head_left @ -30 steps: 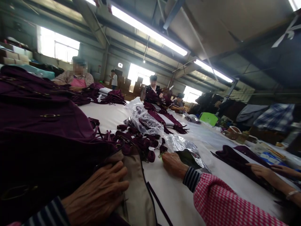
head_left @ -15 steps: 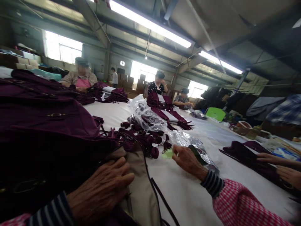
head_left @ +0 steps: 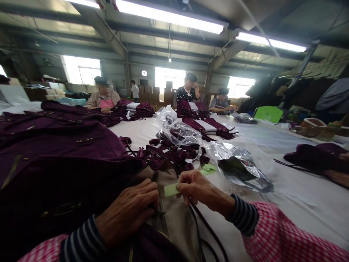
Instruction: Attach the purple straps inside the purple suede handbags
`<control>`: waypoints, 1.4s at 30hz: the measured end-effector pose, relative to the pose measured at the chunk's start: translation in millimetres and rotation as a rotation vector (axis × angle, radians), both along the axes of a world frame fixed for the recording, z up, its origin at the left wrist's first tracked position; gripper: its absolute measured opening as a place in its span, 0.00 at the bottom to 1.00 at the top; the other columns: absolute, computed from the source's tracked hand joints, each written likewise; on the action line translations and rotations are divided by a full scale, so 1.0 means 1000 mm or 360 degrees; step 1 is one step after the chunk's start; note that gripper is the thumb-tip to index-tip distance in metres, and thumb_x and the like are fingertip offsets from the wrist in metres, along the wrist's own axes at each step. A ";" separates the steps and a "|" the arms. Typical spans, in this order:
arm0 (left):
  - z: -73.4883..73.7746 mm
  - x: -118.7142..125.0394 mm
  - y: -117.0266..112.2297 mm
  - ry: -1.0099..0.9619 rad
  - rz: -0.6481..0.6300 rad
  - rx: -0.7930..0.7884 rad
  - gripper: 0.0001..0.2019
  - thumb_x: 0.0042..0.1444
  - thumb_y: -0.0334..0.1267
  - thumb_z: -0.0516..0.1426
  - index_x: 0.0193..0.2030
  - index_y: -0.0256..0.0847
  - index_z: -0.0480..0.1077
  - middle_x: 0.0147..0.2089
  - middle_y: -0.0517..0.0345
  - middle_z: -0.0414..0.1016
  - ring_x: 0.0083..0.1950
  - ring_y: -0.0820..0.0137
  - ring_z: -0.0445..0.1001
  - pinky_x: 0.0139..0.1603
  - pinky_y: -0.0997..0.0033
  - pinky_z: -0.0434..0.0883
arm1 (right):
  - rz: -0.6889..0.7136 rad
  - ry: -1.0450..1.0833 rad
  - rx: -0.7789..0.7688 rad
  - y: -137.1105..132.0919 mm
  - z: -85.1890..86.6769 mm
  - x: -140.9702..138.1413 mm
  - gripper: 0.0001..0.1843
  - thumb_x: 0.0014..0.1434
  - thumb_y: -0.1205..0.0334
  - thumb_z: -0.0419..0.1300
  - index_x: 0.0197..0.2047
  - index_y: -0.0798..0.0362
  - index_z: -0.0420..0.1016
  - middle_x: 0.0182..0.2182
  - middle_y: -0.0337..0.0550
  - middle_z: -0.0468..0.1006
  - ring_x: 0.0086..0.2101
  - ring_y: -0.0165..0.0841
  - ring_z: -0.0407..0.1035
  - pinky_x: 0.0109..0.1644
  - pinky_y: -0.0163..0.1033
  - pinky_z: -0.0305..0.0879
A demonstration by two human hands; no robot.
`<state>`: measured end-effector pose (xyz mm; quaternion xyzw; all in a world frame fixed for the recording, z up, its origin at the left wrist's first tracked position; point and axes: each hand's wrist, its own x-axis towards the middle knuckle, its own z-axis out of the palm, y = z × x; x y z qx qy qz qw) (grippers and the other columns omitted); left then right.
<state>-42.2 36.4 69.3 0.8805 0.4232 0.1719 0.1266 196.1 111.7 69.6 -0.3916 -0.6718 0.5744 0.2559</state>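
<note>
Between the thumb and fingers of my right hand (head_left: pixel 195 187) is a small light green paper slip (head_left: pixel 171 190). It is above the beige lining (head_left: pixel 178 214) of a purple bag (head_left: pixel 89 185), whose zipper (head_left: pixel 165 236) lies open in front of me. My left hand (head_left: pixel 131 207) rests on the bag at the edge of the lining, its fingers curled in and gripping the fabric there. More green slips (head_left: pixel 208 169) lie on the white table just beyond my right hand.
Rolled purple straps (head_left: pixel 174 154) lie beyond the bag beside a clear plastic bag (head_left: pixel 177 127). Silvery plastic packaging (head_left: pixel 245 171) is to the right. Stacks of folded purple bags (head_left: pixel 207 125) stand farther back. Several people are around the table; another person's hand (head_left: pixel 336 176) is at far right.
My right hand has come from the green slips back left to the bag's lining, carrying one slip. My left hand's fingers have curled in more. The view has tilted and shifted.
</note>
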 end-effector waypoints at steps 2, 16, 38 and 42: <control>0.002 0.002 -0.003 -0.0037 0.0002 0.0026 0.07 0.65 0.26 0.53 0.38 0.43 0.66 0.44 0.60 0.70 0.48 0.66 0.66 0.50 0.66 0.63 | 0.0082 -0.0028 -0.0001 0.000 -0.004 -0.017 0.05 0.51 0.63 0.61 0.27 0.55 0.71 0.22 0.38 0.78 0.16 0.25 0.68 0.14 0.26 0.51; 0.007 0.006 0.000 0.0133 0.0031 0.0166 0.07 0.66 0.28 0.55 0.37 0.43 0.70 0.42 0.58 0.70 0.45 0.66 0.67 0.44 0.66 0.64 | 0.0195 -0.0259 0.0162 0.006 -0.028 -0.063 0.11 0.47 0.68 0.64 0.19 0.55 0.67 0.16 0.31 0.62 0.21 0.25 0.56 0.22 0.31 0.47; 0.007 0.008 -0.005 0.0275 0.0308 -0.0063 0.05 0.69 0.36 0.55 0.44 0.43 0.73 0.47 0.57 0.74 0.53 0.64 0.68 0.57 0.63 0.64 | 0.0393 -0.0581 0.1086 -0.025 -0.014 -0.011 0.08 0.56 0.67 0.65 0.41 0.51 0.80 0.36 0.40 0.78 0.38 0.34 0.71 0.42 0.36 0.61; 0.017 0.012 -0.016 0.0203 0.0203 -0.0101 0.09 0.71 0.41 0.54 0.41 0.43 0.73 0.44 0.59 0.76 0.51 0.65 0.69 0.53 0.66 0.63 | 0.0524 -0.0756 0.1276 -0.029 -0.018 -0.017 0.05 0.59 0.69 0.60 0.36 0.51 0.76 0.36 0.39 0.77 0.38 0.33 0.71 0.41 0.35 0.59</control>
